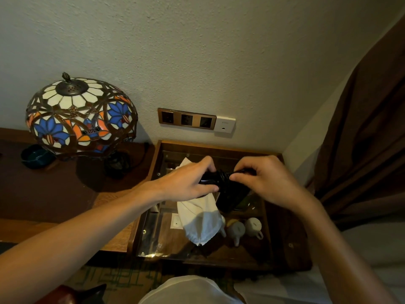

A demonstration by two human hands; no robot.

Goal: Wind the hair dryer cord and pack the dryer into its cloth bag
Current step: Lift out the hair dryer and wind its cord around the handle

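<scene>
A black hair dryer hangs above a glass-topped wooden table, held between both hands. My left hand grips its handle end on the left. My right hand pinches the black cord, which is coiled in loops around the dryer. Under the dryer lies the white cloth bag, flat on the glass, with its drawstring end toward me. Much of the dryer's body is hidden by my fingers.
A stained-glass lamp stands on the desk at left, with a dark dish beside it. Wall sockets sit behind the table. White cups show under the glass. A brown curtain hangs at right.
</scene>
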